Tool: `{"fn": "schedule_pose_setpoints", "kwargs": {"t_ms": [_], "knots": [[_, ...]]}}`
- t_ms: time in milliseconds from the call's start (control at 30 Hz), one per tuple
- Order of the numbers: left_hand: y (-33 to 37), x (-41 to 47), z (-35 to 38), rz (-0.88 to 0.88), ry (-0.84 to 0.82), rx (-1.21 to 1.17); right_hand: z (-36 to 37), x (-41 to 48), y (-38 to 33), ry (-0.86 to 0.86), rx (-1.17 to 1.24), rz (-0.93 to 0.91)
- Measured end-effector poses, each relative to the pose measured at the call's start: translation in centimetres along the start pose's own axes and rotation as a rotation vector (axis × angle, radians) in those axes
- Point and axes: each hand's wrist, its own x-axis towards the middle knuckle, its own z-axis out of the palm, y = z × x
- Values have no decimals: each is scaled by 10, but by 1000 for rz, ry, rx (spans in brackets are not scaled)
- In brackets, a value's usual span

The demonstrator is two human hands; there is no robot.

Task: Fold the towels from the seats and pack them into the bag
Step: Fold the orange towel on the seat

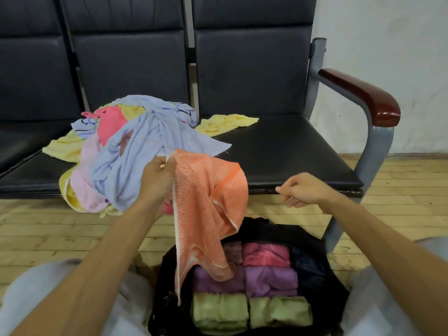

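Note:
My left hand [157, 177] pinches the top corner of an orange towel [208, 209], which hangs unfolded down over the open black bag [315, 270] on the floor. Folded pink [265, 254], purple [270, 280] and green towels [278, 311] lie packed in rows inside the bag. My right hand [299, 190] hovers to the right of the orange towel with its fingers curled and nothing in it. A heap of loose towels [135, 151], lavender, pink and yellow, lies on the middle seat. A single yellow towel [225, 123] lies at the back of the right seat.
A row of black padded seats [291, 156] runs across the view, with a dark red armrest [363, 95] on a grey metal frame at the right end. The floor [48, 229] is pale wooden boards. My knees flank the bag.

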Motion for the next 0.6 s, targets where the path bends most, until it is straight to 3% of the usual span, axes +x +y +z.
{"fn": "schedule_pose_setpoints", "kwargs": {"t_ms": [200,400,600], "knots": [[4,1,6,-10,-50,-42,46,18,16,-112,-164,112],[10,-1,19,-54,-73,-138,117,29,13,-250,332,221],[8,4,16,-79,-78,-185,142,46,18,-260,384,225]]}}
